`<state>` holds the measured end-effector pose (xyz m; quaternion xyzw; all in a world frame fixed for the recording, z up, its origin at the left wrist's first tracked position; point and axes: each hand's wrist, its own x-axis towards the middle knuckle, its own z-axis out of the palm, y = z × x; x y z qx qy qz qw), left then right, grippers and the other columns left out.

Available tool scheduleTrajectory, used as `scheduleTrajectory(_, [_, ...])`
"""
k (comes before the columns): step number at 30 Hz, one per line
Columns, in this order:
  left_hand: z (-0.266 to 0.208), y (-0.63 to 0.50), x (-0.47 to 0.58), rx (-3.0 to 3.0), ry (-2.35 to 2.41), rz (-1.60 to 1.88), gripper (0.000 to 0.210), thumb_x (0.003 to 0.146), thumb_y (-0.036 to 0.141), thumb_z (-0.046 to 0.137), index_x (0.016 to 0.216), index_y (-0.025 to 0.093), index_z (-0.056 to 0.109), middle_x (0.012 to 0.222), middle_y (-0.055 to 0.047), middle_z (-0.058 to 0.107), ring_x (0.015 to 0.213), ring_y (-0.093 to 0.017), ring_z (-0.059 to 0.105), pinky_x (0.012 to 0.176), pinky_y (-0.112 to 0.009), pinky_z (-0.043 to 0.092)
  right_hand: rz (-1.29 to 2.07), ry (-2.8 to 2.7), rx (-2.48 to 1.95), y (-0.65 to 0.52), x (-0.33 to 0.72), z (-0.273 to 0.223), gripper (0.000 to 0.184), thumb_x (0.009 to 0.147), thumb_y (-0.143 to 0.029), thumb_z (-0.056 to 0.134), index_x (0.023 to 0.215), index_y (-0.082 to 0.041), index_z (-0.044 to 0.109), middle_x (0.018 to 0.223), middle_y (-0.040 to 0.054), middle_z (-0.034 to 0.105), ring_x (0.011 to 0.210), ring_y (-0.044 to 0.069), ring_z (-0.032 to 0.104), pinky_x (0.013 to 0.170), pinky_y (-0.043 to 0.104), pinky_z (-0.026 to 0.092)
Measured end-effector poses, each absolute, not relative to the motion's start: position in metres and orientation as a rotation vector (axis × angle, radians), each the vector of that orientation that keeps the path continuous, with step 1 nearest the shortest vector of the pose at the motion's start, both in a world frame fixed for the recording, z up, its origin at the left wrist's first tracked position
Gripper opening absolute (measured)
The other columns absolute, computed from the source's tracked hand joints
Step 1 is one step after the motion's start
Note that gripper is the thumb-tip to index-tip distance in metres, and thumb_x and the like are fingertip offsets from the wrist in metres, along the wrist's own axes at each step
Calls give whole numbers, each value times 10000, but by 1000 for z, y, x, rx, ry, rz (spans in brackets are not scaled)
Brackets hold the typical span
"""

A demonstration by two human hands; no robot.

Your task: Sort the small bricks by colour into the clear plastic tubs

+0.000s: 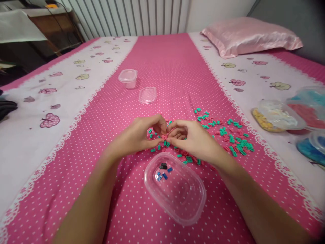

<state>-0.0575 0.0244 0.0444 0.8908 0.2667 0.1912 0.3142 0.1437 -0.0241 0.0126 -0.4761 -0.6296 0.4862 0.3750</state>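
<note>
My left hand (pixel 144 133) and my right hand (pixel 189 135) meet over the middle of the bed, thumbs and fingertips pinched together. Between them is a small red plastic building piece (pixel 164 137), partly hidden by the fingers. Under and around the hands lie several loose green pieces (pixel 223 131) and red pieces, spread out to the right. Just in front of the hands rests a clear plastic lid (pixel 182 193), holding a few blue pieces (pixel 165 176) and black pieces (pixel 163 166).
Farther off stand a clear lidded tub (pixel 128 79) and a small clear lid (pixel 147 95). At the right are containers of yellow and white pieces (pixel 278 117), red pieces (pixel 308 113) and blue pieces (pixel 311 149). A pink pillow (pixel 251 35) lies at the back right.
</note>
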Motion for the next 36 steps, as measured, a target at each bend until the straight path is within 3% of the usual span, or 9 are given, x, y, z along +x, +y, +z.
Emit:
scheduleTrajectory(10, [44, 26, -55, 2399, 656, 564, 85, 856, 205, 672, 924, 170, 635, 881, -11, 714, 796, -123, 654, 738, -243, 513, 1345, -1571, -1233, -23, 151, 16, 104, 779, -186, 716, 882, -194, 711, 845, 29, 753, 808, 164, 715, 751, 286, 561])
scheduleTrajectory(25, [46, 27, -63, 2264, 546, 553, 123, 849, 230, 730, 936, 161, 676, 868, -24, 728, 773, -116, 672, 696, -219, 528, 1287, -1703, -1257, -32, 151, 24, 139, 818, -212, 643, 907, -215, 750, 822, 16, 736, 744, 156, 674, 648, 262, 510])
scheduleTrajectory(36, [47, 27, -62, 2358, 447, 643, 99, 874, 254, 719, 945, 218, 776, 911, -49, 720, 808, -139, 678, 725, -243, 553, 1305, -1686, -1228, -34, 152, 28, 72, 777, -181, 651, 795, -194, 720, 764, -1, 722, 720, 140, 656, 629, 244, 493])
